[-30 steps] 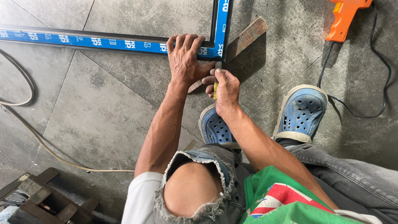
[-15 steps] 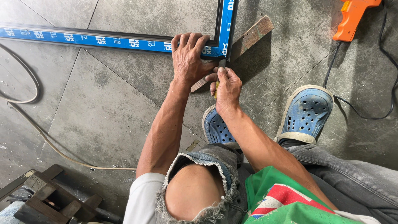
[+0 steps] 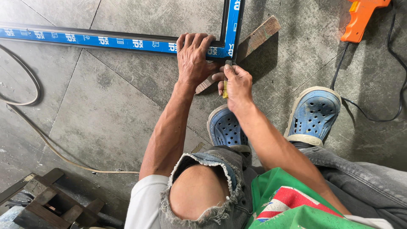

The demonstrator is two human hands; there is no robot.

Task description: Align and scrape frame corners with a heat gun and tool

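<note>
We see the left hand [image 3: 193, 57] pressing flat on the corner of the blue frame [image 3: 127, 41] on the floor. The right hand [image 3: 237, 82] grips a yellow-handled tool [image 3: 225, 87] there, above a wooden strip [image 3: 256, 38]. An orange power tool [image 3: 360, 19] lies well apart.

- The one head camera looks steeply down from above the crouching person's bare knee [image 3: 197, 191] at the grey concrete floor [image 3: 106, 110].
- It sits close: forearms fill the centre.
- No second view exists, so nothing is shared.
</note>
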